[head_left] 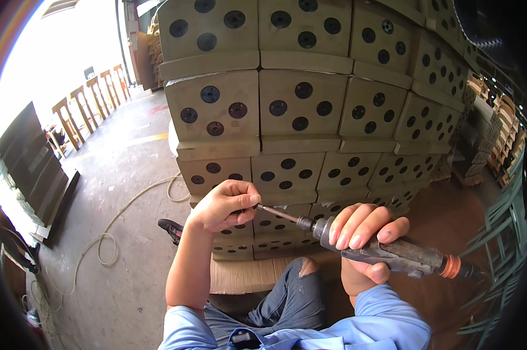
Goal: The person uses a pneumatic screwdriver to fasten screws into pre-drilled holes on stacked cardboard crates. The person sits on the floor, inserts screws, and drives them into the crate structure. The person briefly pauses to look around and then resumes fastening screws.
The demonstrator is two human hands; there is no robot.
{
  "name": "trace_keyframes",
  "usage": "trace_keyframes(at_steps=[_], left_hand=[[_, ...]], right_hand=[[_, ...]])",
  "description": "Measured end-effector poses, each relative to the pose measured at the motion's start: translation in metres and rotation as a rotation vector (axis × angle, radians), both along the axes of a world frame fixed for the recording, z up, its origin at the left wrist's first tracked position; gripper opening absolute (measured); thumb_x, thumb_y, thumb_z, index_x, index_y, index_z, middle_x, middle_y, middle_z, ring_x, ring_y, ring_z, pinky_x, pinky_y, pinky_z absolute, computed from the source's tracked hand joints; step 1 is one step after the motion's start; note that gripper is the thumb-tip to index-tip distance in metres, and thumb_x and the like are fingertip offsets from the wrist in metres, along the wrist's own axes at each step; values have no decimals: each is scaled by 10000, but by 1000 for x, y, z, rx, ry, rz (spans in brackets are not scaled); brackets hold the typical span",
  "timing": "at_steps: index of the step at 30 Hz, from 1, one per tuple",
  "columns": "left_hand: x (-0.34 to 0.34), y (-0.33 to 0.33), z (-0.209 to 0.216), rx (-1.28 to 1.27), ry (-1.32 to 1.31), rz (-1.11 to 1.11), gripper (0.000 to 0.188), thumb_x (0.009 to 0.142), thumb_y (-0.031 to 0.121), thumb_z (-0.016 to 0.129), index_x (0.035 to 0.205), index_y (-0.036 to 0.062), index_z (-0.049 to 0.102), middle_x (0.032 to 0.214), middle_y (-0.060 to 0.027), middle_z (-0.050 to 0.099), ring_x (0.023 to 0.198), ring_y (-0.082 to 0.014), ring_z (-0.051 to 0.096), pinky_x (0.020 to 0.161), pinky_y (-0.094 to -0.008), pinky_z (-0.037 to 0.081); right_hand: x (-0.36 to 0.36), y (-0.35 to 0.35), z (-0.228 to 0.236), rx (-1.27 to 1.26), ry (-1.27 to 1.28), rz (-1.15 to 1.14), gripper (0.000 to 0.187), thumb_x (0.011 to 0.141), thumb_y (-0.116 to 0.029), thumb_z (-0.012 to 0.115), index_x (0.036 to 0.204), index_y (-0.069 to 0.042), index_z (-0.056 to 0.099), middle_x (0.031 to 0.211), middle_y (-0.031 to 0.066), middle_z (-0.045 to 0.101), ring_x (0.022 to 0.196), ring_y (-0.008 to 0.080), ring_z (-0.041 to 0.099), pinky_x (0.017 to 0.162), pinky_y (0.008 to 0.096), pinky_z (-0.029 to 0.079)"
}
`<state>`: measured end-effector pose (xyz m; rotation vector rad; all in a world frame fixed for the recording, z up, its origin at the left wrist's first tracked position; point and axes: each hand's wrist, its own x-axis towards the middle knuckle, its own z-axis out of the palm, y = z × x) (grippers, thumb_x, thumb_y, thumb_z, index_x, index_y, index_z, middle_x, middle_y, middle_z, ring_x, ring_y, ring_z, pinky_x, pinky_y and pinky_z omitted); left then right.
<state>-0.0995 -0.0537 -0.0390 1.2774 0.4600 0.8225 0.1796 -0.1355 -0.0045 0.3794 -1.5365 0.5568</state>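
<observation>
My right hand [365,233] is wrapped around a worn grey power screwdriver [386,252] with an orange ring near its rear end. Its long bit [281,214] points left, toward my left hand [231,204]. There, thumb and fingers are pinched together at the bit's tip, around something small and dark that I cannot make out. Just beyond both hands rises a tall stack of tan box-shaped pieces [298,137], each front carrying round black discs [304,90]. Several lower discs are partly hidden behind my hands and the tool.
A pale hose [106,234] loops over the concrete floor [141,280] at left. Dark flat panels [33,169] stand stacked at the far left, with wooden frames [79,111] behind. Cardboard [246,275] lies at the stack's foot. Green strips [503,239] pile up at right.
</observation>
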Motion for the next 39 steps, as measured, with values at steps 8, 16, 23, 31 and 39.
trace_keyframes(at_steps=[8, 16, 23, 31, 39], left_hand=[[80, 16, 30, -169, -540, -5, 219, 1097, 254, 561, 1112, 45, 627, 669, 10, 543, 458, -23, 319, 402, -185, 249], [135, 53, 87, -69, -592, 76, 232, 1107, 228, 524, 1164, 23, 617, 773, 15, 560, 552, -35, 380, 432, -184, 286], [145, 73, 96, -81, -616, 162, 210, 1107, 219, 520, 1158, 35, 610, 779, 12, 565, 570, -48, 386, 448, -206, 274], [140, 77, 81, -112, -595, 247, 183, 1097, 232, 547, 1077, 52, 577, 781, -6, 592, 581, -62, 410, 450, -216, 284], [134, 58, 55, -180, -534, 284, 191, 1091, 239, 567, 1084, 48, 566, 763, -19, 603, 555, -65, 410, 443, -219, 277]], right_hand=[[-13, 9, 15, 326, 161, -417, 467, 932, -287, 769, 1216, -45, 488, 1005, 163, 640, 824, 286, 677, 711, 460, 638], [-5, 36, 65, 451, 22, -654, 474, 892, -193, 728, 1269, -65, 471, 1059, 164, 607, 872, 301, 645, 797, 517, 604], [-5, 68, 78, 508, 50, -628, 509, 805, -101, 746, 1246, -15, 506, 1017, 194, 651, 856, 309, 672, 798, 523, 615], [-15, 69, 81, 415, -33, -710, 462, 904, -213, 696, 1294, -67, 495, 1075, 134, 595, 896, 258, 624, 826, 470, 575], [-18, 82, 99, 468, 25, -611, 393, 785, -128, 744, 1106, -19, 544, 978, 168, 636, 819, 272, 660, 752, 452, 615]])
